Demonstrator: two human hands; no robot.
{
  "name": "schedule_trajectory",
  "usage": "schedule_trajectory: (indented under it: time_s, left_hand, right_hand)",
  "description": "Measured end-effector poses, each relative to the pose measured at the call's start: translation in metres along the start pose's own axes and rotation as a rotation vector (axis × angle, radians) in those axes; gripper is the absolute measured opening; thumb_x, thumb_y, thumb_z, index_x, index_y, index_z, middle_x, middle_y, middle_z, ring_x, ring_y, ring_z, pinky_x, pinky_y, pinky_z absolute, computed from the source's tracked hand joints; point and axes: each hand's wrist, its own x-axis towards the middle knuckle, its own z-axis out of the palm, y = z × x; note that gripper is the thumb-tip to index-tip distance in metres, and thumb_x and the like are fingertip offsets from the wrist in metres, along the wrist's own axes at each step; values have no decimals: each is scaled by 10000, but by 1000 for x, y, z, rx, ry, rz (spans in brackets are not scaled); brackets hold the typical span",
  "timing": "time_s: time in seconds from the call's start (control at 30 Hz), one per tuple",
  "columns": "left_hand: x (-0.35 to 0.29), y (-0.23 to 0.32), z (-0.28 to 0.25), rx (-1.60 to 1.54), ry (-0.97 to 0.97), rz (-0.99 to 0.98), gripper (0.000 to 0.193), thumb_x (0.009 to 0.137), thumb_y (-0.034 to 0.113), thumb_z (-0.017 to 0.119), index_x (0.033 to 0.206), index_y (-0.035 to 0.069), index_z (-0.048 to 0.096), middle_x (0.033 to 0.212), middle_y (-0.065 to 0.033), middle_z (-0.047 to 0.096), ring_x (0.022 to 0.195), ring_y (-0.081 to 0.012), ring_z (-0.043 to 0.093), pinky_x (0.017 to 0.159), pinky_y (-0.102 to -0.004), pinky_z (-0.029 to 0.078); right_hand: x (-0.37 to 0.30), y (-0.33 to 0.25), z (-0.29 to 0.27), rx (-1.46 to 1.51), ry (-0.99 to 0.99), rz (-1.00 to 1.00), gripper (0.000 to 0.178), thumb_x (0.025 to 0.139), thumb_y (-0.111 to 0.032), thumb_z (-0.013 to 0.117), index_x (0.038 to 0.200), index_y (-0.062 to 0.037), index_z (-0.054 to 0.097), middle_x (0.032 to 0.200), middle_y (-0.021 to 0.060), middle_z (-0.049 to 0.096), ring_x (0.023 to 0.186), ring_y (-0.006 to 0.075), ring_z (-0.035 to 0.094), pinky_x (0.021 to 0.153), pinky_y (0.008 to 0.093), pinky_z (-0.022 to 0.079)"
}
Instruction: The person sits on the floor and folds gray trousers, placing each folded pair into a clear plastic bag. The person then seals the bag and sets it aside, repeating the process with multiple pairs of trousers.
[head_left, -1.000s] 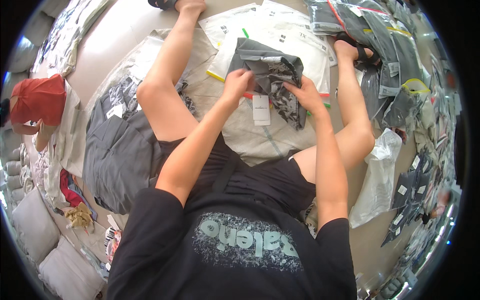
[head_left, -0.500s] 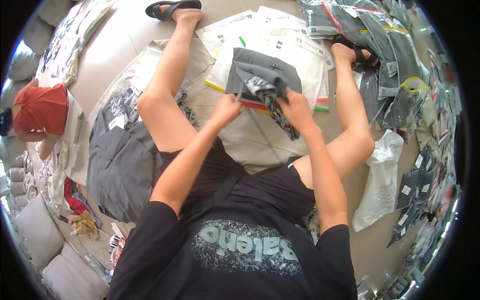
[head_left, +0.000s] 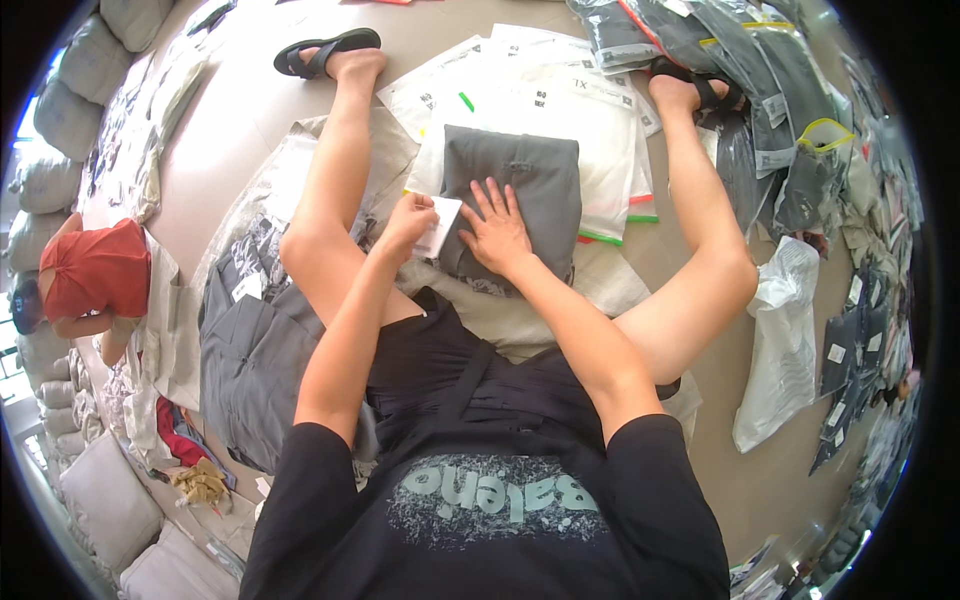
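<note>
Between my legs a dark grey garment lies folded into a rough square on top of flat white plastic bags. My right hand rests flat on its near left part, fingers spread. At the garment's left edge my left hand pinches a white tag. A bit of grey-patterned cloth shows under the garment's near edge.
To my left lies a heap of grey garments on beige cloth. Bagged grey clothes lie at the far right, near my foot. A clear plastic wrap lies right. A person in red bends at the left.
The grey garment has been folded over into a square, covering most of the patterned part. My right hand has let go and now presses flat; my left has taken the white tag.
</note>
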Motion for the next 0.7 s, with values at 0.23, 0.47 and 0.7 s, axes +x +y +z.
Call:
schedule_trajectory:
  time_s: [0.23, 0.47, 0.7]
  left_hand:
    - [0, 7, 30, -156, 4, 25, 792, 924, -69, 726, 1620, -14, 353, 1149, -179, 777, 975, -217, 751, 832, -379, 607]
    - [19, -21, 34, 487, 194, 228, 502, 842, 198, 858, 1238, -59, 688, 1106, -184, 779, 969, -268, 764, 847, -398, 599]
    - [2, -5, 53, -82, 37, 31, 545, 896, 119, 834, 1321, -67, 549, 1200, -198, 725, 1021, -243, 742, 860, -394, 609]
  right_hand:
    - [-26, 49, -67, 182, 466, 420, 512, 925, -141, 705, 1427, -105, 612, 1491, 203, 563, 1409, 376, 525, 1198, 524, 391]
    - [-51, 101, -43, 945, 173, 888, 889, 785, -277, 949, 1451, 102, 499, 1391, 255, 664, 1225, 341, 688, 1024, 439, 568]
    - [-46, 104, -56, 1482, -5, 1027, 696, 784, -197, 959, 1344, 52, 629, 1242, 155, 745, 1089, 262, 729, 927, 386, 597]
